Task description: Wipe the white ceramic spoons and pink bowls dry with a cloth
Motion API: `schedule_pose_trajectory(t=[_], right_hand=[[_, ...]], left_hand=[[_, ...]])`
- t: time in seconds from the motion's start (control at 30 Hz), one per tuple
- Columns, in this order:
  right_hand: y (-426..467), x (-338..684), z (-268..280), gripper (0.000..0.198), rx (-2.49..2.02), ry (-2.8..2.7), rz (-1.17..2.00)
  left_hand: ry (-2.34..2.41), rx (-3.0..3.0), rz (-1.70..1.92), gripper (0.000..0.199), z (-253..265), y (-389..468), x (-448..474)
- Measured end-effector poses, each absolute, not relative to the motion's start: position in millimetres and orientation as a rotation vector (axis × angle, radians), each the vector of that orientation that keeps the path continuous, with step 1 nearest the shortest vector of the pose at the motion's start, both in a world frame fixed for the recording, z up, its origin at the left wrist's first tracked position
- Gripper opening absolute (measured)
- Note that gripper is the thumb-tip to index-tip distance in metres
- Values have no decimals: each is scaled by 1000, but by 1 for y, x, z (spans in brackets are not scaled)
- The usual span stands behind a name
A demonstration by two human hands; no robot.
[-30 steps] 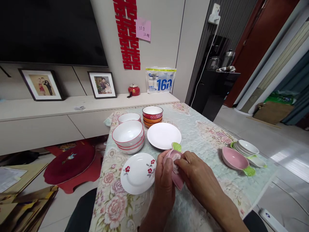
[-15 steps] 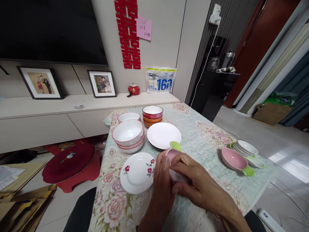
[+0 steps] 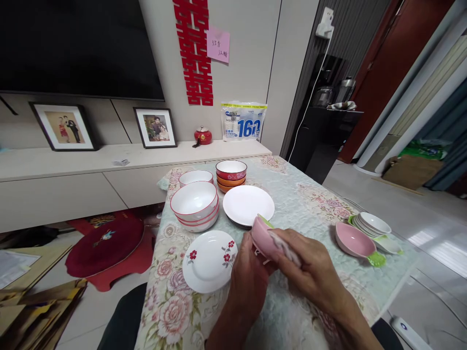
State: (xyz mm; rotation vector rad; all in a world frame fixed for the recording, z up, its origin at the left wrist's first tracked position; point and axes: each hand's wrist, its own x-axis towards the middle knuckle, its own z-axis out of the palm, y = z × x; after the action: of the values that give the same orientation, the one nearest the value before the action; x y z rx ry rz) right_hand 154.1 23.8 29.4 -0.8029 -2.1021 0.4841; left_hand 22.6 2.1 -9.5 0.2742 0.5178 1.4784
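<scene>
Above the near part of the table I hold a small pink bowl (image 3: 263, 239), tilted, with a bit of its green handle showing behind the rim. My left hand (image 3: 250, 274) is closed around its lower left side. The fingers of my right hand (image 3: 310, 265) press a pale, crumpled cloth (image 3: 286, 247) against the bowl's outside. A white plate with red flowers (image 3: 207, 265) lies just left of my hands. Behind them is a stack of plates with a plain white one (image 3: 248, 204) on top.
White red-rimmed bowls (image 3: 195, 201) stand stacked at the left, with red and orange bowls (image 3: 231, 171) behind. At the right are another pink bowl (image 3: 353, 238) and stacked small white bowls (image 3: 374, 222). A floral cloth covers the table (image 3: 292, 194). A red stool (image 3: 105, 243) stands left.
The pink bowl has been turned in my hands, so its outside now shows and its green handle is mostly hidden. My right hand has shifted right along with the cloth.
</scene>
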Motion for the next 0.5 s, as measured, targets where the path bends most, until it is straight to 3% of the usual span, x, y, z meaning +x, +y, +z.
schedule_pose_trajectory(t=[0.17,0.27,0.4,0.5], right_hand=[[36,177,25,28,-943,-1484,1096],[42,182,23,35,-886,-1173,1448],[49,181,20,37,-849,-1052,1577],[55,183,14,41,-903,-1100,1523]], left_hand=[[504,333,1395,44,-8,0,24],[513,327,1386,36,-10,-1,23],[405,329,1429,16,-14,0,18],[359,352,1429,12,-14,1,15]])
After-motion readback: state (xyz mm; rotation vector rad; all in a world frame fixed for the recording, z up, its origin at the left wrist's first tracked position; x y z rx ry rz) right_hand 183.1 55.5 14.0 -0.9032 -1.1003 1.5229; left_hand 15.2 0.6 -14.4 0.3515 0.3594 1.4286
